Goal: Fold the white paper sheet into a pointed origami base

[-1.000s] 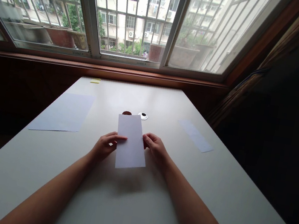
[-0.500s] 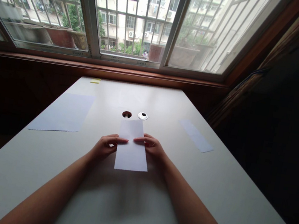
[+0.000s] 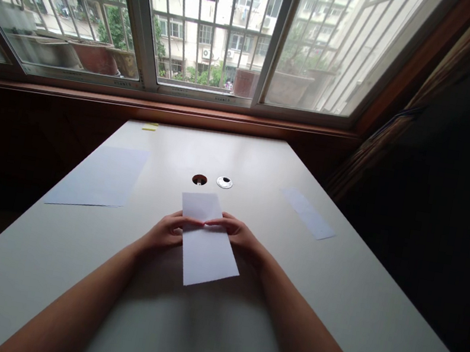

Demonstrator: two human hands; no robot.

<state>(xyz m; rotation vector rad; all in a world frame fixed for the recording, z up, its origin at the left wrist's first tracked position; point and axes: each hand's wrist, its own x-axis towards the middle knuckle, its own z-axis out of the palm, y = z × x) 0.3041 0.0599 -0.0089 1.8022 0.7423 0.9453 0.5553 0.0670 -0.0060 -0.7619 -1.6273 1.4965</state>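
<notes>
A white sheet of paper [image 3: 208, 259], a narrow rectangle, is held above the table between my two hands. My left hand [image 3: 169, 230] grips its left edge, thumb on top and the other fingers mostly hidden beneath. From the opposite edge my right hand [image 3: 240, 237] pinches it the same way. Both thumbs lie across the upper part of the paper, and their tips meet near its middle. The paper is tilted, its near end angled a little to the right.
On the white table [image 3: 43, 270] a larger paper sheet [image 3: 102, 178] lies at left and a paper strip [image 3: 308, 213] at right. Beyond my hands are a round hole [image 3: 199, 180] and a round cover [image 3: 224, 182]. Yellow strips [image 3: 150, 126] lie near the far left corner, below a barred window.
The paper has turned so its near end swings right and toward me. My thumbs have slid inward and now meet at the middle.
</notes>
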